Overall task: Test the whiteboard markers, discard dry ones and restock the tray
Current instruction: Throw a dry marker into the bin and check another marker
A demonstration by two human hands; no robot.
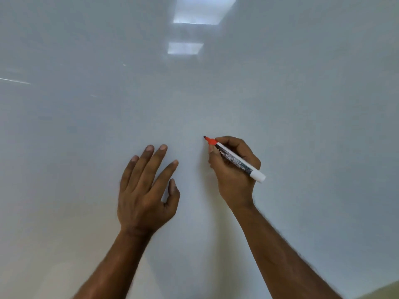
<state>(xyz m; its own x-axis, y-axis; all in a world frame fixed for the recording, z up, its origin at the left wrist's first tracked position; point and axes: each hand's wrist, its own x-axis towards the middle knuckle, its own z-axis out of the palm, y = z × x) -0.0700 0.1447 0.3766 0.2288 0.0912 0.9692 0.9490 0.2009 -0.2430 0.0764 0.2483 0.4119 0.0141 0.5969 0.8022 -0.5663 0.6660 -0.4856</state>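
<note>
Marker (241, 163) label blurry, barrel pt. hidden by right hand (235, 179).

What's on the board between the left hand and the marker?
In the head view, only bare whiteboard lies between the left hand and the marker; no ink shows.

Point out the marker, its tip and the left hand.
marker (237, 161), head view, on the printed barrel.
marker tip (204, 137), head view, on the dark nib.
left hand (144, 190), head view, on its back.

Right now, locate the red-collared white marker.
Head view, right of centre: the red-collared white marker is gripped by the right hand, tip pointing at the glossy whiteboard, right of the open left hand.
</note>
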